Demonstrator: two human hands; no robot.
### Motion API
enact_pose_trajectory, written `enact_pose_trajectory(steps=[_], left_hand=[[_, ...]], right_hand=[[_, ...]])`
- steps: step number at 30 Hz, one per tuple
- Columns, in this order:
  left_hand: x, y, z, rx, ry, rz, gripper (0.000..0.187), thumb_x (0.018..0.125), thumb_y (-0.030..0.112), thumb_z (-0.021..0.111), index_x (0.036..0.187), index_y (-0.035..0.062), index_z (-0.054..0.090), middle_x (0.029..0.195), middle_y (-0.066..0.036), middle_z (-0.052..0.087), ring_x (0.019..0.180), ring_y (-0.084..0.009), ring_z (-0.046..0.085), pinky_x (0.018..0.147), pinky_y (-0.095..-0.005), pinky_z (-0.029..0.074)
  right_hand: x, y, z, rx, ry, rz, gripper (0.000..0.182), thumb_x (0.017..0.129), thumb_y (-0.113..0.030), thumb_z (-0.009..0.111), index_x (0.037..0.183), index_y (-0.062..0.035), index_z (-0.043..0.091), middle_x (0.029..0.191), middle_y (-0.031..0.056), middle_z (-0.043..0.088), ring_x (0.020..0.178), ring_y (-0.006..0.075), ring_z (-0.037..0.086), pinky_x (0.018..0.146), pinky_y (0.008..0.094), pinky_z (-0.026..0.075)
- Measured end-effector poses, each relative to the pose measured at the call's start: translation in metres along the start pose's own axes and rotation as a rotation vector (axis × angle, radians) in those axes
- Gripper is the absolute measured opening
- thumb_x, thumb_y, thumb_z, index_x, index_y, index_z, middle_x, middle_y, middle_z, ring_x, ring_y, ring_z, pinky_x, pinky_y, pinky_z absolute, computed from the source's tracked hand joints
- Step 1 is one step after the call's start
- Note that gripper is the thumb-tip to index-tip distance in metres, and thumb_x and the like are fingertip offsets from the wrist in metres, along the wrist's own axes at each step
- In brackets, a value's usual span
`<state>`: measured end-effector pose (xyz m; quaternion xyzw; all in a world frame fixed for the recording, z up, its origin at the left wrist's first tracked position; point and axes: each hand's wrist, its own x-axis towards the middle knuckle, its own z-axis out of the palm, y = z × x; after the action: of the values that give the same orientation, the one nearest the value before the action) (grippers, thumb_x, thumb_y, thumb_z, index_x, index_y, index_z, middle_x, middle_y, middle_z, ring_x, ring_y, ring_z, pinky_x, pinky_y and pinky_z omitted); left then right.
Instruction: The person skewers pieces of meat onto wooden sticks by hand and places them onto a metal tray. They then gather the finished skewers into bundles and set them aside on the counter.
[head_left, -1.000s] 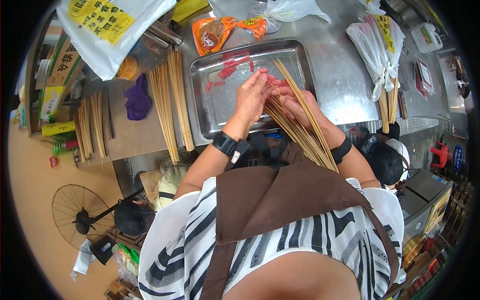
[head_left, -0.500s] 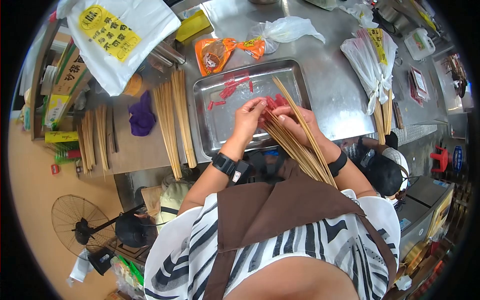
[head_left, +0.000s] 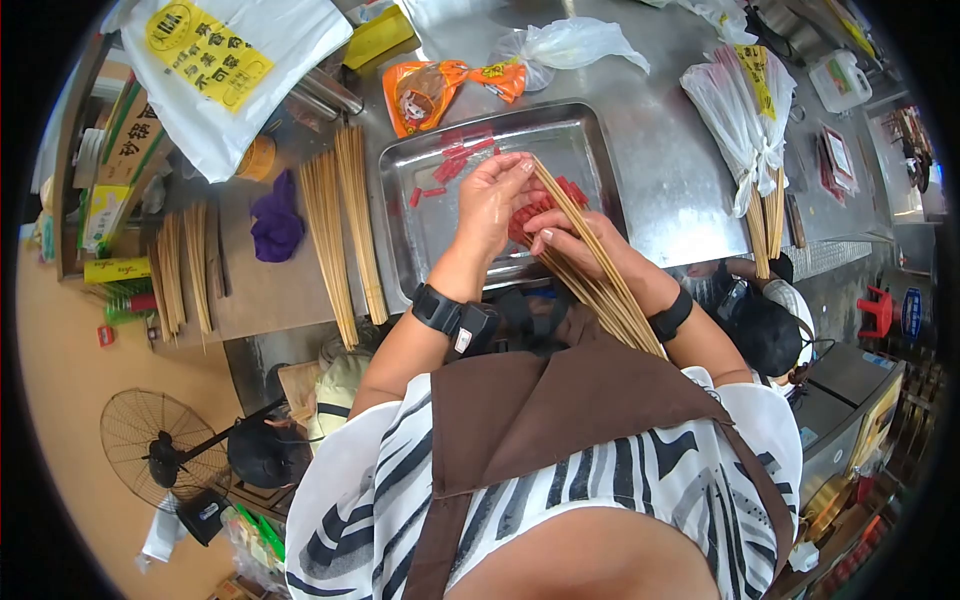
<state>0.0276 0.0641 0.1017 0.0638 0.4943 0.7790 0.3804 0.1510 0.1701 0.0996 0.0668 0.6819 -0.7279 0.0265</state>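
Observation:
My right hand (head_left: 597, 243) is wrapped round a bundle of bamboo skewers (head_left: 600, 290), which slants down toward my apron. Red pieces (head_left: 530, 212) cluster at the far ends of some of these skewers, between my two hands. A few bare skewers (head_left: 572, 205) stick out farther, past my right fingers. At their tips my left hand (head_left: 490, 205) is closed in a pinch, thumb against fingers. Below both hands is a steel tray (head_left: 396, 235), with several short red strips (head_left: 462, 155) lying loose in its far part.
Bundles of bare skewers (head_left: 345, 225) lie left of the tray, near a purple cloth (head_left: 275, 220). An orange bag (head_left: 420, 95) sits beyond the tray. Bagged skewers (head_left: 750, 130) lie at right. People in dark caps (head_left: 768, 330) are beyond the table's near edge.
My left hand has moved up and away from the red pieces to the bare skewer tips. My right hand still grips the bundle, with more red pieces now showing.

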Motion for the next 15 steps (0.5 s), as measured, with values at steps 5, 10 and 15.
enact_pose_trajectory(steps=[5, 10, 15], left_hand=[[-0.001, -0.003, -0.008, -0.065, 0.003, -0.018, 0.015, 0.086, 0.014, 0.056, 0.095, 0.0016, 0.055, 0.085, -0.007, 0.059, 0.074, -0.0160, 0.060, 0.067, -0.0274, 0.051], [-0.002, -0.011, -0.021, -0.242, -0.068, -0.057, 0.014, 0.087, 0.013, 0.054, 0.096, 0.0020, 0.055, 0.088, -0.008, 0.058, 0.079, -0.0178, 0.059, 0.072, -0.0296, 0.050], [-0.004, -0.011, -0.022, -0.202, -0.027, -0.064, 0.017, 0.088, 0.013, 0.053, 0.100, 0.0020, 0.054, 0.090, -0.008, 0.058, 0.081, -0.0184, 0.059, 0.073, -0.0303, 0.050]], right_hand=[[0.004, 0.002, 0.000, 0.173, 0.032, 0.016, 0.026, 0.091, -0.018, 0.047, 0.105, 0.0024, 0.054, 0.079, 0.0058, 0.062, 0.076, 0.0108, 0.057, 0.069, 0.0238, 0.045], [0.006, 0.005, -0.008, 0.196, 0.024, 0.018, 0.030, 0.094, -0.022, 0.041, 0.106, 0.0029, 0.052, 0.078, 0.0061, 0.062, 0.074, 0.0102, 0.057, 0.069, 0.0215, 0.044], [0.006, 0.010, -0.010, 0.327, 0.034, 0.090, 0.028, 0.093, -0.021, 0.043, 0.105, 0.0023, 0.052, 0.077, 0.0058, 0.062, 0.071, 0.0096, 0.057, 0.066, 0.0202, 0.044]])
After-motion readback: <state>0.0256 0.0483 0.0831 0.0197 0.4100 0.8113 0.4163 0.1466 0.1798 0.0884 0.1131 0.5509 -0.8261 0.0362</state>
